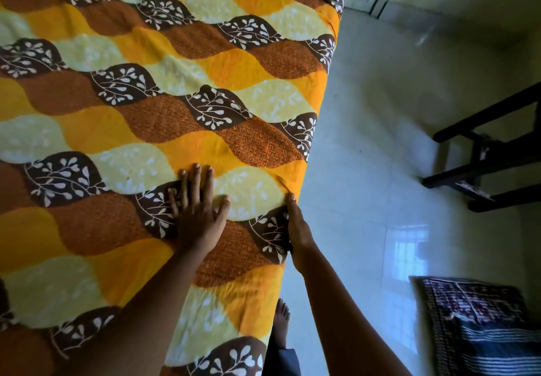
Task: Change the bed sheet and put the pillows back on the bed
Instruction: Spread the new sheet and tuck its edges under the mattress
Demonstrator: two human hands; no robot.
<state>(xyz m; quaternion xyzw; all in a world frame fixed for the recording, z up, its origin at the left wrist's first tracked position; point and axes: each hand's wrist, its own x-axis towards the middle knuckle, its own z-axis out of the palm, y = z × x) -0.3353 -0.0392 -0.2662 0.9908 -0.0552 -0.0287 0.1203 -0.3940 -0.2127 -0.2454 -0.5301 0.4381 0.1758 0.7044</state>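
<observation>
A bed sheet [140,89] with wavy orange, yellow and brown leaf print covers the bed and fills the left of the head view. My left hand [196,209] lies flat on it with straight, spread fingers, near the right edge of the bed. My right hand [295,229] is at that edge, thumb on top of the sheet and fingers hidden down the side of the mattress. At the lower right, dark patterned pillows [480,326] lie off the bed.
Pale glossy floor tiles [380,129] run along the right side of the bed. A dark wooden chair frame [486,159] stands at the right. My bare foot [281,323] is on the floor beside the bed. A doorway shows at the top right.
</observation>
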